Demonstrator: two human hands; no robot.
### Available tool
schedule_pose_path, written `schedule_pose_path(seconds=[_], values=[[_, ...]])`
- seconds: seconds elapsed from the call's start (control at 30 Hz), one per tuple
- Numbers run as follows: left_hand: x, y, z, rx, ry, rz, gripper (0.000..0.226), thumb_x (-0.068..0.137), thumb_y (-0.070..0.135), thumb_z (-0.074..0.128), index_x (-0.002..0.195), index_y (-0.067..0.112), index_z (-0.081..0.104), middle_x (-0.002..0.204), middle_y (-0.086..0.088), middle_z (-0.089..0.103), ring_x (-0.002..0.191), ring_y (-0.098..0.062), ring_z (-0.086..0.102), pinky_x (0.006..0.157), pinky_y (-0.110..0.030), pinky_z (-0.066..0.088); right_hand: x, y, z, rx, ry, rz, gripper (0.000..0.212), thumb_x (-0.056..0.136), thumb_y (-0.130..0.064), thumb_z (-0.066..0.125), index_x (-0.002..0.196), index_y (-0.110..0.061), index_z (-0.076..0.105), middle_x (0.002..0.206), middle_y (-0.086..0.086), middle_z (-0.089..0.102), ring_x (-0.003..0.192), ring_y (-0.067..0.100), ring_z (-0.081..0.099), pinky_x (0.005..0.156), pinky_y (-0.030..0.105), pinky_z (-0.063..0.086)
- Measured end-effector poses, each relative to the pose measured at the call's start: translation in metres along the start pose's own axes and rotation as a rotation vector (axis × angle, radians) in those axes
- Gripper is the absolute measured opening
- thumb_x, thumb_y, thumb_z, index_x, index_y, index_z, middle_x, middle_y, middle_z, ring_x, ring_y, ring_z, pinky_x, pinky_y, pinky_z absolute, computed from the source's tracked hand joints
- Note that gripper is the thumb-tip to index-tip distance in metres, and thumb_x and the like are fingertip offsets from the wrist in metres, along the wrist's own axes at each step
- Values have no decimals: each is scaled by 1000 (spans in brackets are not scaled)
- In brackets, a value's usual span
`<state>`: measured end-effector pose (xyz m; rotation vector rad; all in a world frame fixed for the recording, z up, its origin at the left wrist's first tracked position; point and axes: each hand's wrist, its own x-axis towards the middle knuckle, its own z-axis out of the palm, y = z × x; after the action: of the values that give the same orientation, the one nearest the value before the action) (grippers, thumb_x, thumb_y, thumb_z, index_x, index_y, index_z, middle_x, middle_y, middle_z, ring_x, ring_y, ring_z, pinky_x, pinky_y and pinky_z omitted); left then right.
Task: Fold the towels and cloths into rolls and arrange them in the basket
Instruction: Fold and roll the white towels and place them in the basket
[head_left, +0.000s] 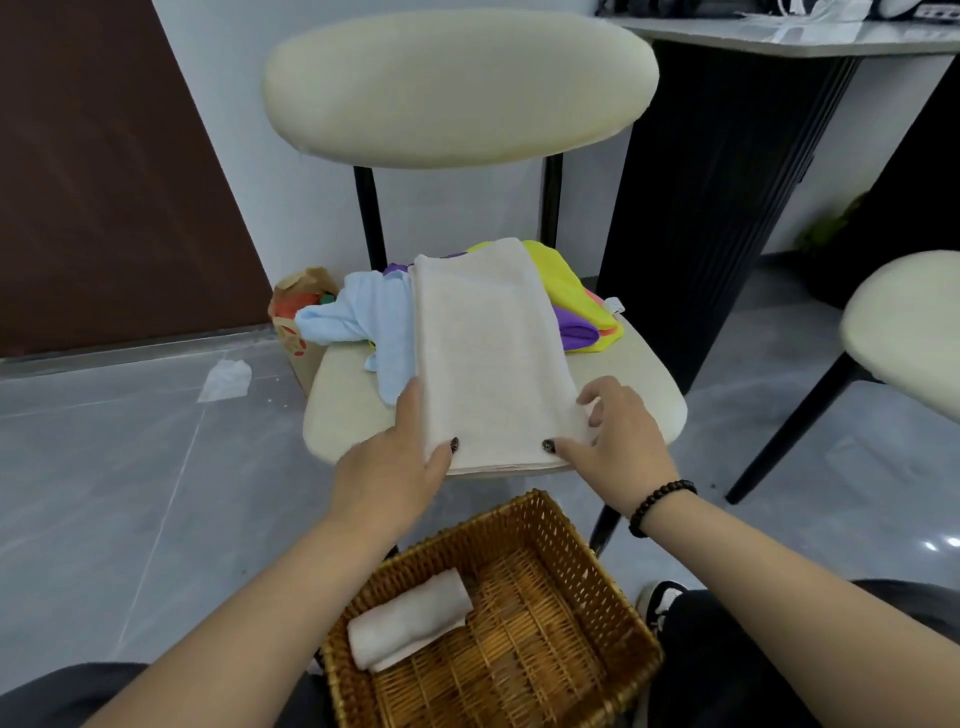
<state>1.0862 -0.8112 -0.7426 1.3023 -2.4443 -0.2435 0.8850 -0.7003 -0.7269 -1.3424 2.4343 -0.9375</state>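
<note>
Cream towel folded into a long strip on the chair seat, both hands at its near end.

Cream-cushioned chair (623, 384) carries the cream towel (488, 353) lying lengthwise over a heap of cloths: light blue (363, 322) to its left, yellow (561, 280) and purple (574, 330) to its right. Below, the wicker basket (587, 551) holds one rolled white towel (408, 621) against its left side. The left hand (395, 467) and right hand (618, 441) each pinch a near corner of the towel, thumbs on top. A beaded bracelet (660, 506) circles the right wrist.
</note>
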Motion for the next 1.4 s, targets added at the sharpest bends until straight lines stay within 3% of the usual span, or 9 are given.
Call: schedule_pose_path(seconds=[0.13,0.23,0.33,0.47,0.73,0.9,1.03,1.2,1.4], values=[[-2,-2,9,356,449,534,46,79,8,60,125,11,57,88,-9,56,75,-28,51,61,-36,32,-4,6,5,-381,145,-451,23,80,-18,74,98,-13,62,100,5,49,68,22,53,47,33,47],[-4,-4,11,292,332,742,25,77,1,49,94,10,66,96,-10,60,81,-29,57,65,-35,33,-5,15,9,-456,129,-729,13,72,-4,75,79,-10,66,82,6,55,66,24,51,49,35,47],[-8,-14,10,258,171,707,34,73,20,71,105,10,65,104,-10,60,88,-29,57,66,-35,43,-2,23,3,-414,47,-753,24,73,-19,76,94,-13,66,92,5,58,76,24,55,61,33,50],[0,-23,6,261,149,633,57,58,7,85,110,10,63,100,-11,59,83,-31,57,62,-36,45,1,26,0,-429,25,-757,38,68,-24,80,99,-10,63,98,8,59,81,26,57,64,32,51],[11,-26,-4,139,90,684,49,58,-10,80,103,8,70,90,-7,67,74,-28,63,55,-35,50,14,21,-9,-343,-57,-764,19,74,-10,76,90,-9,65,88,6,61,76,28,58,55,37,54],[9,-17,-14,-56,40,460,28,87,6,58,114,15,56,94,-6,67,81,-29,64,64,-37,52,17,19,-12,-246,-87,-646,16,88,-9,60,104,-12,60,94,3,62,85,24,58,68,40,53],[11,-9,-19,-267,11,228,19,95,12,53,114,17,50,106,2,61,94,-19,57,78,-35,45,20,16,-21,-105,-189,-534,10,93,-12,53,99,-18,48,92,-1,60,78,14,53,68,24,43],[18,-8,-13,-340,-15,248,16,97,9,48,108,19,55,105,8,49,86,-1,44,77,-22,36,30,19,-22,-56,-225,-507,17,92,-4,53,96,-20,57,93,-9,59,79,3,51,70,3,35],[26,-12,-5,-196,74,318,14,93,15,55,96,13,68,95,3,54,74,-17,56,66,-35,49,34,23,-8,-181,-54,-703,16,86,3,58,96,-8,66,103,8,57,72,29,58,61,41,54]])
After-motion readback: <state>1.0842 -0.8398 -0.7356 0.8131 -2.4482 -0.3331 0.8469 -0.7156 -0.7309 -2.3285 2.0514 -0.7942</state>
